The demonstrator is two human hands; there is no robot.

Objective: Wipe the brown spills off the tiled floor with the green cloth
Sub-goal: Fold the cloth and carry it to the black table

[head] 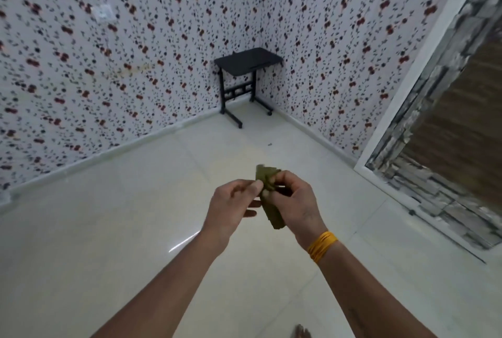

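Note:
I hold a folded olive-green cloth (273, 215) out in front of me, well above the pale tiled floor (114, 229). My right hand (292, 202), with a yellow band at the wrist, grips the cloth's upper part; its lower end hangs down between my hands. My left hand (235, 202) pinches the cloth's upper left edge with thumb and fingers. A small dark speck (269, 144) lies on the floor farther ahead. No clear brown spill shows on the tiles in this view.
A small black wheeled side table (248, 66) stands in the far corner. Floral-papered walls (108, 52) meet there. A white-framed panel with a stone pattern (434, 161) runs along the right. A bare foot (301, 332) shows at the bottom edge.

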